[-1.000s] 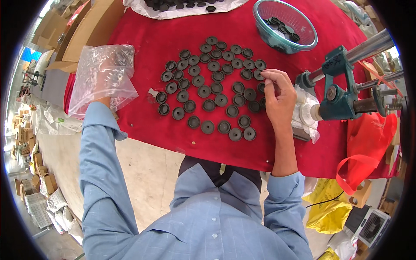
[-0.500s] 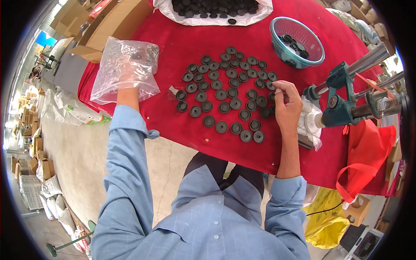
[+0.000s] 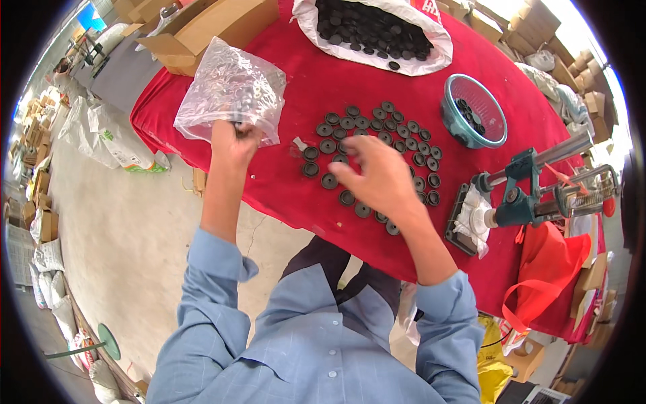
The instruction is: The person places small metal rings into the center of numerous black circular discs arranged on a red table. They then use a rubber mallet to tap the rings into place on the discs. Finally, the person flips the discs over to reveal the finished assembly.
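Observation:
Many round black rubber-like discs (image 3: pixel 329 181) with raised rims lie spread over the red cloth. My right hand (image 3: pixel 380 172) hovers over them, slightly blurred, its thumb and fingers apart with nothing visible between them. It hides some of the discs. At the left, my left hand (image 3: pixel 233 143) is at the mouth of a clear plastic bag (image 3: pixel 225 84), its fingers curled and partly covered by the film. Something dark shows at those fingertips, too small to name. Small pale pieces seem to lie inside the bag.
A white sack (image 3: pixel 441 57) of black discs lies at the far side. Right of the spread discs stands a teal basket (image 3: pixel 471 140) with more discs. A green hand press (image 3: pixel 521 195) is at the right, beside a red bag (image 3: pixel 548 269). A cardboard box (image 3: pixel 202 40) sits far left.
My right hand has moved left from the right edge of the discs to over their middle. My left hand has drawn back from inside the bag to its mouth. The view has shifted.

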Motion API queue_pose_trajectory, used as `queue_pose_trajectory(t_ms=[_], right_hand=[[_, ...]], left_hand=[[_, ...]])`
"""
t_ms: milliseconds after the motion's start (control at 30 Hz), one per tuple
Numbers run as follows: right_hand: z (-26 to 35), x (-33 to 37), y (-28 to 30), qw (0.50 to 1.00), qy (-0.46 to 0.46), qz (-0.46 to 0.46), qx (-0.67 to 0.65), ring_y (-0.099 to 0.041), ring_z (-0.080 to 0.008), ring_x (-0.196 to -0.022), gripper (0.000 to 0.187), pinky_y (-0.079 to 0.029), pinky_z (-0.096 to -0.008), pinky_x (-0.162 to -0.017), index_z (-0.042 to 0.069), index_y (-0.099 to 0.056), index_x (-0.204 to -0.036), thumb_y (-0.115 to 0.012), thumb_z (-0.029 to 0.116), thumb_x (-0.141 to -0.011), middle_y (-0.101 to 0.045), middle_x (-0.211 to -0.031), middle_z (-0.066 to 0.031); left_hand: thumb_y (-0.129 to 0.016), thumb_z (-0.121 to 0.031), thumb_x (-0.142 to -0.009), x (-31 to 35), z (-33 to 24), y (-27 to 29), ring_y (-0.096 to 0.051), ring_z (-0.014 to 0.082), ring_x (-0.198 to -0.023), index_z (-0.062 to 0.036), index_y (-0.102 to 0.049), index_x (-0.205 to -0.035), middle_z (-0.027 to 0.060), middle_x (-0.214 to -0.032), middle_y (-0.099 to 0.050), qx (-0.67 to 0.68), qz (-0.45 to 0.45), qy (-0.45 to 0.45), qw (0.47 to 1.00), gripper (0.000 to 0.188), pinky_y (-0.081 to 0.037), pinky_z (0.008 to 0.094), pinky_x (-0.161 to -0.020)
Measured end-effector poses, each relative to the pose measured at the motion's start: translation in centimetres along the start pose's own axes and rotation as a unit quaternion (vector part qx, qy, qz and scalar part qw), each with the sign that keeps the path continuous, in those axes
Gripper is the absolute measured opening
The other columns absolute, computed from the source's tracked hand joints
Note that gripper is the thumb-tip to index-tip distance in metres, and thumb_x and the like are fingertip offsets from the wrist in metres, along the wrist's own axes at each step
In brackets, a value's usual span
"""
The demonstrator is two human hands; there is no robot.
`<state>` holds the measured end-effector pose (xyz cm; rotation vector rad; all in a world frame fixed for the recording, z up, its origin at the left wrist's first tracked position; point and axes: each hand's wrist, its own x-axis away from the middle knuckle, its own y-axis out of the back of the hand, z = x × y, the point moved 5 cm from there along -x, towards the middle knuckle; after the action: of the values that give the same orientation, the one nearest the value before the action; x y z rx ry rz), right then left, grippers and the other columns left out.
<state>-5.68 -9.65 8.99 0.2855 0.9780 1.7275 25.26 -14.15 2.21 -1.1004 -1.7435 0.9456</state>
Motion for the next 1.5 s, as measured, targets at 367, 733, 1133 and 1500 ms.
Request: queue_pose_trajectory(t_ms=[367,733,1133,1500], right_hand=[[1.3,-14.6,-12.9,0.984,-0.152,0.084,0.05,-0.08,-0.0386,-0.083,0.046,-0.063,-0.049,-0.079,-0.007,-0.078,-0.092,-0.072,0.038,-0.092,-0.079,-0.086,-0.0244],[3.9,-18.1,-1.7,0.957,-0.21,0.029,-0.197,-0.06,-0.0077,-0.063,0.026,-0.044,-0.0253,-0.055,0.003,-0.074,-0.086,-0.068,0.025,-0.099,-0.073,-0.078,-0.0037],[6.3,5.8,-3.7,0.996,0.092,-0.013,-0.009,-0.07,-0.0319,-0.095,0.035,-0.059,-0.0431,-0.082,0.005,-0.074,-0.123,-0.077,0.004,-0.089,-0.066,-0.109,-0.0103],[2.6,16.1,-3.6,0.996,0.082,-0.032,0.024,-0.066,-0.0265,-0.089,0.028,-0.05,-0.0406,-0.079,0.006,-0.071,-0.106,-0.078,0.01,-0.079,-0.07,-0.105,-0.0076]], left_hand=[[-0.058,-0.032,-0.114,12.5,2.9,3.5,-0.056,0.0174,-0.08,0.0042,-0.062,-0.116,0.0192,-0.111,-0.06,0.164,0.003,0.151,0.975,0.036,-0.049,0.0223,-0.051],[-0.059,-0.029,-0.112,13.5,6.1,5.1,-0.074,0.0324,-0.105,0.0078,-0.067,-0.12,0.0251,-0.123,-0.069,0.183,0.004,0.218,0.959,0.038,-0.068,0.0363,-0.079],[-0.056,-0.025,-0.113,17.4,11.5,4.8,-0.071,0.0326,-0.124,0.0069,-0.065,-0.132,0.0218,-0.129,-0.071,0.106,0.006,0.243,0.964,0.039,-0.06,0.0474,-0.11],[-0.05,-0.029,-0.115,25.2,16.3,6.4,-0.061,0.0335,-0.139,0.0055,-0.064,-0.136,0.0234,-0.144,-0.065,0.012,-0.111,0.322,0.94,0.043,-0.053,0.0484,-0.118]])
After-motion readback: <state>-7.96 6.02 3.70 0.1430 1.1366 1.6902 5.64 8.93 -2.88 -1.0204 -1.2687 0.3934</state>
